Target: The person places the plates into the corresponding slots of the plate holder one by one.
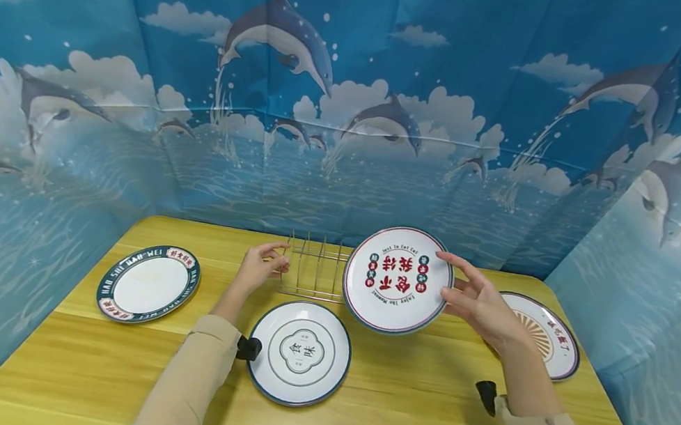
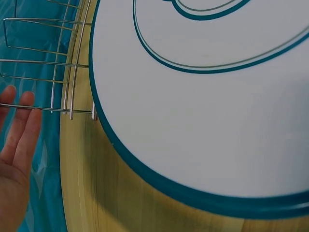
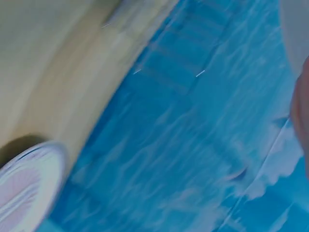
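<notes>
My right hand (image 1: 481, 306) grips the right rim of a white plate (image 1: 398, 282) with red characters and a dark edge, raised and tilted above the table. The thumb lies near its printed face. My left hand (image 1: 258, 268) holds the left end of a wire dish rack (image 1: 316, 269); in the left wrist view its fingers (image 2: 24, 130) are at the end wire. The held plate partly covers the rack's right side. Nearer me lies a white plate (image 1: 296, 383) with a teal rim and a flower-shaped emblem. The right wrist view is blurred, with only the hand's edge (image 3: 301, 111) showing.
An oval plate (image 1: 149, 289) with a dark green lettered rim lies at the table's left. Another plate (image 1: 562, 343) with a tan ray pattern lies at the right, partly behind my right arm. A dolphin-print curtain (image 1: 293, 186) hangs along the wooden table's (image 1: 405, 416) back edge.
</notes>
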Demonstrator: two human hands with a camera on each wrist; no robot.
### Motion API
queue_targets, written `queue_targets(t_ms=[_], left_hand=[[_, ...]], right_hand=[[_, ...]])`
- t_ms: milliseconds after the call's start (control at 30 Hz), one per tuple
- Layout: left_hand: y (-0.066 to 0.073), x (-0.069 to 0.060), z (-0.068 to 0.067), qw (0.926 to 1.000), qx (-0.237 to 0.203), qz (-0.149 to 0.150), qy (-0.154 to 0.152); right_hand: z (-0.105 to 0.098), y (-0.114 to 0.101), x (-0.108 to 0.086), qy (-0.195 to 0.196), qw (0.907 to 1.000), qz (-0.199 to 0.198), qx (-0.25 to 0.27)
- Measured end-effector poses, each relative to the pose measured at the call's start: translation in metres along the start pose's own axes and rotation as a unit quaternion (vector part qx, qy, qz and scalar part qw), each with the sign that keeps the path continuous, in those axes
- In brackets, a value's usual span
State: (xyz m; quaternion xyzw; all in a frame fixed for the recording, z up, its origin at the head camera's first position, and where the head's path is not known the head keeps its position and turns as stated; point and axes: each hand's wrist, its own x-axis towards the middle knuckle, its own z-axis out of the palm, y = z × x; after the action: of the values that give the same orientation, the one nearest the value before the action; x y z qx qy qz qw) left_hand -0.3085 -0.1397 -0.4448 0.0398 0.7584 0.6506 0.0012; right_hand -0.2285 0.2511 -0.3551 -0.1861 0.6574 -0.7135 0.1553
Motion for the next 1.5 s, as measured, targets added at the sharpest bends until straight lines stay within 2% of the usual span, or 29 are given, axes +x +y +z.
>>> queue_targets(t_ms=[133, 233, 367, 600, 700, 800, 900, 1033, 1500], left_hand=[[0.0, 0.002, -0.001, 1.0, 0.01, -0.001, -0.003], [-0.006, 0.005, -0.001, 0.9998, 0.017, 0.001, -0.002], [-0.007, 0.006, -0.001, 0.9998, 0.021, 0.0, -0.002], [-0.008, 0.008, -0.002, 0.9998, 0.022, 0.001, 0.001], [-0.008, 0.009, -0.002, 0.9997, 0.026, 0.004, 0.0], [-0.008, 0.008, -0.003, 0.9996, 0.028, 0.004, -0.003], [-0.007, 0.007, -0.003, 0.9996, 0.028, 0.0, -0.009], [-0.007, 0.006, -0.005, 0.9995, 0.027, 0.0, -0.015], [-0.007, 0.008, -0.006, 0.9992, 0.027, -0.001, -0.028]], right_hand=[[0.024, -0.005, 0.028, 0.033, 0.9994, -0.008, 0.002], [0.041, -0.005, 0.048, 0.064, 0.9979, -0.008, -0.003], [0.062, -0.003, 0.072, 0.1, 0.9943, -0.01, -0.035], [0.09, 0.003, 0.105, 0.111, 0.991, -0.03, -0.068], [0.101, 0.005, 0.116, 0.115, 0.9868, -0.046, -0.105], [0.111, 0.007, 0.125, 0.115, 0.9773, -0.066, -0.165], [0.121, 0.01, 0.132, 0.121, 0.9637, -0.077, -0.225], [0.131, 0.014, 0.139, 0.125, 0.9505, -0.079, -0.273], [0.148, 0.052, 0.147, 0.13, 0.9395, -0.071, -0.309]])
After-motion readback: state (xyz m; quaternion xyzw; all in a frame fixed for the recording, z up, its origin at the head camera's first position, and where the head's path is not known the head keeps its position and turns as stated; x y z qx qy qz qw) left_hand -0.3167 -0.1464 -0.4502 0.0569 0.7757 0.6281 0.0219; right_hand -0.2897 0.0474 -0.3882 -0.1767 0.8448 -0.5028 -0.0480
